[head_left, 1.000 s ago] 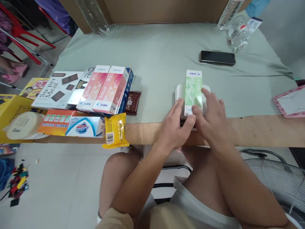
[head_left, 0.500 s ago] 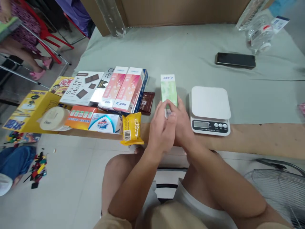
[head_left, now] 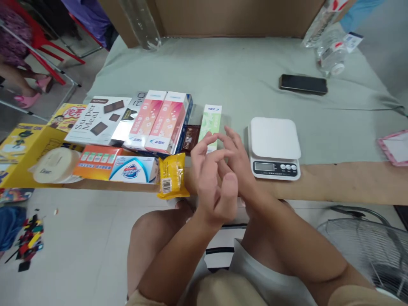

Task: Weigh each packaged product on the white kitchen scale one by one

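Observation:
My left hand [head_left: 213,182] is raised over the table's front edge, palm turned up and fingers loosely curled apart, with nothing in it. Close against it, my right hand [head_left: 237,163] has its fingers spread and is likewise bare. Just beyond both hands lies a green and white box [head_left: 211,121], its near end partly hidden by the fingers. A white kitchen scale [head_left: 274,142] stands right of my right hand, its plate bare. Left of my left hand are a yellow packet [head_left: 172,175] and a dark brown packet [head_left: 191,137].
Pink boxes [head_left: 165,121], a Super Meal box [head_left: 98,121], a Safeguard box [head_left: 133,169], an orange box [head_left: 97,162] and a cream round tub [head_left: 56,165] crowd the left. A black phone [head_left: 302,84] and clear bottle [head_left: 331,53] lie at the back right. A fan [head_left: 366,246] stands below right.
Both hands have come off the green box, lifting toward me with the fingers opening. The box stays on the table, now tilted slightly in view. The camera view has shifted a little.

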Tool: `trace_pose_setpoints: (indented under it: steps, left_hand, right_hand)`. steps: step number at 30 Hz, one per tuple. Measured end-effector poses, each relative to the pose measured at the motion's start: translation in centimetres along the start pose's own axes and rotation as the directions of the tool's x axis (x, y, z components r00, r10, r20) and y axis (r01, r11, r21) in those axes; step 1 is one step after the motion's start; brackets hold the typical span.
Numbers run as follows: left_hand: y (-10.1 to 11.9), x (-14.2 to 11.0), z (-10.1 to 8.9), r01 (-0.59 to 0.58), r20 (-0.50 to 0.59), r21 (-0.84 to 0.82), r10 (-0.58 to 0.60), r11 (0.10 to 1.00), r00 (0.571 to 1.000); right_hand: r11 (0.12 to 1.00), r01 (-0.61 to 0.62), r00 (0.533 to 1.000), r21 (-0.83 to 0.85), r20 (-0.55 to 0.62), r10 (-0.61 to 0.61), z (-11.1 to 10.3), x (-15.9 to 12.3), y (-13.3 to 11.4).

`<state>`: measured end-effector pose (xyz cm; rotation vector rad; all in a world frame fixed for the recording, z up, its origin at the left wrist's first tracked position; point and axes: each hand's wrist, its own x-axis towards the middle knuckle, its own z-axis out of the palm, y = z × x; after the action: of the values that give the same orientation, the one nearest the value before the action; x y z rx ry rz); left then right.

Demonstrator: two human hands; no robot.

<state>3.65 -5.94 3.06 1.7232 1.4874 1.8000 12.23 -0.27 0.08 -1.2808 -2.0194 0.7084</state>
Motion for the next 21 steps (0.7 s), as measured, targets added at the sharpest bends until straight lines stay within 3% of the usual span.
trace_pose_setpoints:
  steps: [4, 7, 9, 12, 13, 15, 16, 17, 19, 21]
  left_hand:
    - [2.0, 0.0, 2.2, -0.033, -0.018, -0.175, 0.030, 0.984, 0.999]
    - [4.4, -0.5, 5.9, -0.048, 0.054, -0.264, 0.065, 0.963, 0.996]
    - [6.2, -1.1, 10.0, -0.012, 0.189, -0.341, 0.081, 0.940, 0.979]
    - [9.2, -2.3, 18.5, 0.174, 0.411, -0.433, 0.022, 0.885, 0.911]
    - [10.2, -2.7, 21.7, 0.249, 0.493, -0.424, -0.009, 0.870, 0.870]
    - [12.0, -3.2, 28.0, 0.391, 0.626, -0.381, -0.078, 0.838, 0.776]
    - [12.6, -3.3, 30.8, 0.464, 0.694, -0.328, -0.123, 0.823, 0.709]
    - [13.1, -3.4, 33.2, 0.533, 0.749, -0.252, -0.186, 0.808, 0.635]
    - [13.3, -3.5, 37.0, 0.617, 0.815, -0.127, -0.273, 0.776, 0.511]
    - [12.8, -3.6, 39.1, 0.635, 0.847, -0.086, -0.279, 0.768, 0.452]
  right_hand:
    - [0.989, 0.026, 0.977, 0.143, -0.213, 0.005, -5.2, -1.1, 0.6]
    - [0.978, 0.016, 0.923, 0.208, -0.380, 0.065, -9.7, -2.4, 1.8]
    - [0.981, 0.019, 0.860, 0.196, -0.503, 0.084, -13.0, -3.4, 3.9]
    - [0.995, -0.020, 0.759, 0.103, -0.646, 0.082, -19.3, -5.8, 9.8]
    - [0.996, -0.070, 0.719, 0.056, -0.689, 0.090, -21.8, -6.8, 12.5]
    - [0.963, -0.269, 0.596, -0.034, -0.791, 0.139, -27.2, -8.8, 18.3]
    - [0.917, -0.394, 0.503, -0.062, -0.850, 0.158, -29.8, -9.6, 21.2]
    - [0.890, -0.454, 0.451, -0.045, -0.873, 0.186, -32.2, -10.3, 24.0]
    - [0.843, -0.538, 0.389, 0.014, -0.883, 0.263, -35.8, -11.0, 28.8]
    - [0.820, -0.571, 0.424, 0.037, -0.842, 0.334, -37.6, -11.1, 32.4]
